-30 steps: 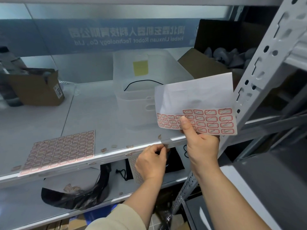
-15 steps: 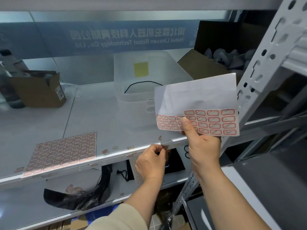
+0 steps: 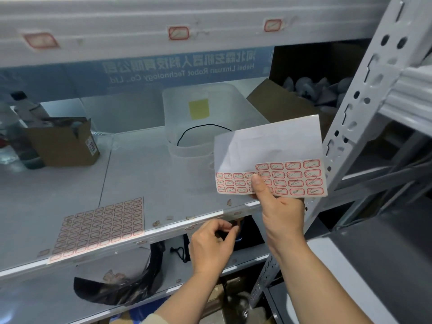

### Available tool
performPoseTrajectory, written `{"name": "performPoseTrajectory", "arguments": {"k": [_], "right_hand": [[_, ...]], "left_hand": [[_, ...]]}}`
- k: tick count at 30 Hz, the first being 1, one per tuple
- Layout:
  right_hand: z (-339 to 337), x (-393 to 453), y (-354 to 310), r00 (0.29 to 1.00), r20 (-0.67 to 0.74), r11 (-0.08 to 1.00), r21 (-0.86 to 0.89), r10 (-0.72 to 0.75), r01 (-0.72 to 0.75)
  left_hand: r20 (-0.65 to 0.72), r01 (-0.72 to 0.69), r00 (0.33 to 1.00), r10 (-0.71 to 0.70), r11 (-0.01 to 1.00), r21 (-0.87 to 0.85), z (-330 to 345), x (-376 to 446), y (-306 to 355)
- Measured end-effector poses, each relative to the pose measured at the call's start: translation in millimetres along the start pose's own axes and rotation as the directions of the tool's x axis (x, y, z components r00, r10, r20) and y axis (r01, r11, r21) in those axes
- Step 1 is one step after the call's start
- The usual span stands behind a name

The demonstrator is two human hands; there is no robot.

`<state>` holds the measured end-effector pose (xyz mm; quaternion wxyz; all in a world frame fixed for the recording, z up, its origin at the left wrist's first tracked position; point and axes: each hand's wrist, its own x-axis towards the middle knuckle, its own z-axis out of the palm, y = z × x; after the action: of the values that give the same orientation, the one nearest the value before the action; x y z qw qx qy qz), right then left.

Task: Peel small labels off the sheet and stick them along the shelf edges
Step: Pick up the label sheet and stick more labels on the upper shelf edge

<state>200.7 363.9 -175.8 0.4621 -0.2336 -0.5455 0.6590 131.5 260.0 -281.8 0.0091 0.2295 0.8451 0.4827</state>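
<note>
A thin white label sheet [image 3: 268,160], its lower rows filled with red-bordered rectangular labels, is pinched upright by the right hand [image 3: 280,213] above the smooth grey metal shelf edge [image 3: 163,232]. The left hand [image 3: 210,244] is curled just below that edge; whether a label is held cannot be told.

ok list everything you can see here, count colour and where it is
label sheet: 1, white with red-bordered labels, partly peeled, held up at right
second label sheet: 1, red-bordered labels, flat on the middle shelf, front left
stuck labels: 3, red-bordered, on the upper shelf edge
plastic bin: 1, translucent with yellow patch, middle shelf
small cardboard box: 1, brown, middle shelf, left
large cardboard box: 1, brown, open, back right, grey items inside
shelf upright: 1, grey, perforated, right
black bag: 1, lower shelf
left hand: fingers curled at the middle shelf's front edge
right hand: holds the label sheet
</note>
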Motion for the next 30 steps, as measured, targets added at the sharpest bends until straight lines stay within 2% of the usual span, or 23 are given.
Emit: {"name": "performPoseTrajectory", "arguments": {"k": [5,9,12,15,18,23,25,30], "right_hand": [[17,-12,-6,0.999,0.026,0.998,0.035,0.044,-0.044],[33,-22,-12,0.998,0.03,0.998,0.021,0.052,-0.052],[43,-28,-15,0.999,0.02,0.997,0.063,0.039,-0.041],[53,-34,-19,0.999,0.04,0.997,0.069,0.013,-0.016],[61,-41,-21,0.997,0.068,0.997,0.069,-0.028,0.023],[71,-53,-30,0.997,0.077,0.997,0.075,0.019,-0.025],[74,-58,-34,0.996,0.079,0.996,0.082,0.036,-0.042],[85,-67,-41,0.995,0.088,0.991,0.125,0.04,-0.051]], "left_hand": [[-0.094,-0.157,0.985,0.145,0.979,-0.129,-45,-4,8],[-0.257,-0.141,0.964,0.068,0.95,-0.279,-84,6,23],[-0.292,-0.197,0.951,0.099,0.924,-0.329,-109,16,39],[-0.274,-0.237,0.95,0.148,0.915,-0.327,-128,26,51],[-0.207,-0.174,0.974,0.09,0.885,-0.432,-140,35,59],[-0.045,-0.038,0.999,0.011,0.742,-0.67,-162,43,72],[0.01,0.001,1.0,0.009,0.706,-0.708,-170,43,74],[0.033,0.032,0.999,-0.01,0.635,-0.772,-189,42,77]]}}
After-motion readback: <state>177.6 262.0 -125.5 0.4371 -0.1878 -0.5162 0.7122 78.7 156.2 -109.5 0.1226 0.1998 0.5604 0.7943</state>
